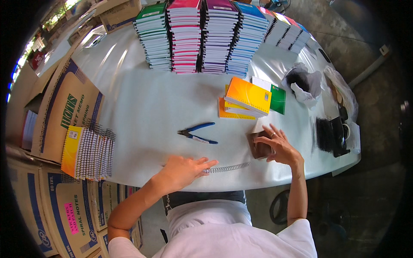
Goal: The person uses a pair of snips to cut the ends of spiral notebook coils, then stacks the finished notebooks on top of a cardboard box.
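Observation:
Near the table's front edge, my left hand lies low with its fingers stretched out to the right. Its fingertips meet the left end of a thin dark wire spiral coil. My right hand has thumb and index finger about a small brown pad, blurred by motion, with the other fingers raised. Beyond my left hand lie blue-handled cutting pliers, handles apart. Farther off is a loose pile of spiral notebooks with an orange-yellow one on top and a green one beside it.
Tall stacks of green, pink, purple and blue notebooks line the far side. At left, yellow spiral notebooks stand by a cardboard box. Crumpled paper and a black bundle of coils sit at right. More boxes stand below.

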`<state>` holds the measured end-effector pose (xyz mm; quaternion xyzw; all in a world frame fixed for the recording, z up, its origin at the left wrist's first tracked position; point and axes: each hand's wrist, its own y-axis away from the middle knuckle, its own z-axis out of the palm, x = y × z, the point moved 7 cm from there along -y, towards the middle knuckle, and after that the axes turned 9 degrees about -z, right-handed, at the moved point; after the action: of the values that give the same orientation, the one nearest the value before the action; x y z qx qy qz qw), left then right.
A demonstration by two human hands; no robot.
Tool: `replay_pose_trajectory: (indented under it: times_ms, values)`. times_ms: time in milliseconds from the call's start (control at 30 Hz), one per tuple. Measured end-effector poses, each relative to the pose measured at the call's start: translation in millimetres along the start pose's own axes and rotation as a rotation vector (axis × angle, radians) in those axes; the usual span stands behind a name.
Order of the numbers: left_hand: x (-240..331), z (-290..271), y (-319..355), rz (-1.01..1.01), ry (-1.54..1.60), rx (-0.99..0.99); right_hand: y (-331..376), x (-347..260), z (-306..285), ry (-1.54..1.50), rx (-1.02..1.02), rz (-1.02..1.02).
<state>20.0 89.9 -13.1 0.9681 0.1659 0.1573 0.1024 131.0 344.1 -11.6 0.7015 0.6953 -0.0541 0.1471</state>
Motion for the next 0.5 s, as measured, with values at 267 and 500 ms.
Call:
replay_pose_trajectory:
  times_ms: [267, 500]
  values:
    - [-14, -25, 16, -0.125, -0.022, 0.384, -35, -65, -8, -0.954, -0.160, -0.486]
    - [-24, -21, 24, -0.136, -0.002, 0.438, -82, -105, 21, -0.958, -0.345, -0.577]
